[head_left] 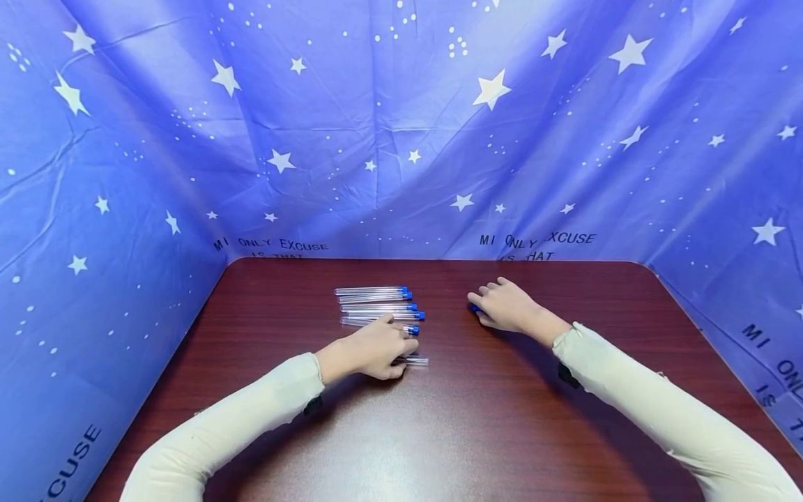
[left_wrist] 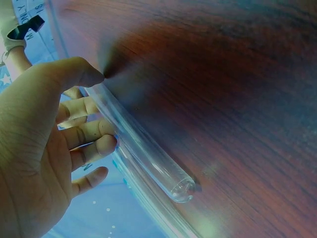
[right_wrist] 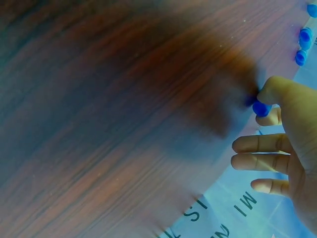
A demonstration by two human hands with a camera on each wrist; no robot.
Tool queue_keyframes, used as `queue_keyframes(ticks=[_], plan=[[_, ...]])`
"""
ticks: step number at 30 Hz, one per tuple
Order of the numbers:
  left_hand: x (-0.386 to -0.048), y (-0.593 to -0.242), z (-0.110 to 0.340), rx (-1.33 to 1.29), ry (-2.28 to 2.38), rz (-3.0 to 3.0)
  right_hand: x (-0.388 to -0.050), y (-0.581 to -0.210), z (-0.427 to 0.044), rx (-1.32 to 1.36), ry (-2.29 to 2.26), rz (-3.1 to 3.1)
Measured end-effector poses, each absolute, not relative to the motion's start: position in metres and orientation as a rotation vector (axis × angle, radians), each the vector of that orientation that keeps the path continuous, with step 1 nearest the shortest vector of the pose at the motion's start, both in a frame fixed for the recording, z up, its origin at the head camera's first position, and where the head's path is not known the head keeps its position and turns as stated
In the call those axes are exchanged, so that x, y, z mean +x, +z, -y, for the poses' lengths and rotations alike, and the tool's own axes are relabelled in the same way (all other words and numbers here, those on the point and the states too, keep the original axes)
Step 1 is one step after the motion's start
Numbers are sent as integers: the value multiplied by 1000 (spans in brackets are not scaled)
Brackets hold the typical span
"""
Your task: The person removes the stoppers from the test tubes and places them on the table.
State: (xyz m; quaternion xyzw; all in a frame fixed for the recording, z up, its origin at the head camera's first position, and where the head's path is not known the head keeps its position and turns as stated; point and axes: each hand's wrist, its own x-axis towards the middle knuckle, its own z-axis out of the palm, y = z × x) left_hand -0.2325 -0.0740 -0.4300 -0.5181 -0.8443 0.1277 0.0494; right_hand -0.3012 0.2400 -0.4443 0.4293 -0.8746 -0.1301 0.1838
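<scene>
My left hand (head_left: pixel 379 346) is low over the table, its thumb and fingers pinching a clear test tube (head_left: pixel 417 361). In the left wrist view the tube (left_wrist: pixel 143 141) slants down from the fingertips, with its rounded end (left_wrist: pixel 183 191) toward the camera. Just beyond that hand lie several clear test tubes with blue caps (head_left: pixel 376 307), roughly side by side, caps to the right; the hand partly covers the nearest. Farther right, my right hand (head_left: pixel 505 305) pinches a small blue cap (right_wrist: pixel 261 108) between thumb and index finger, close to the tabletop. Its other fingers are spread.
The dark red wooden table (head_left: pixel 401 432) has rounded far corners. A blue curtain (head_left: pixel 376 139) with white stars and black lettering hangs behind it and along both sides. In the right wrist view, blue tube caps (right_wrist: pixel 305 37) show at the upper right.
</scene>
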Motion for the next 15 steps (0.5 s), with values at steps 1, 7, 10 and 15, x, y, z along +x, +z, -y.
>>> queue_keyframes(ticks=[1, 7, 10, 15], plan=[[-232, -430, 74, -1577, 388, 2576, -301, -444, -240, 1209, -379, 2468], [-232, -430, 73, -1572, 369, 2604, -301, -444, -240, 1189, -421, 2495], [-232, -429, 73, -1563, 363, 2622, -301, -444, -240, 1187, -419, 2492], [-233, -429, 73, -1545, 357, 2661, -303, -445, -241, 1190, -408, 2483]])
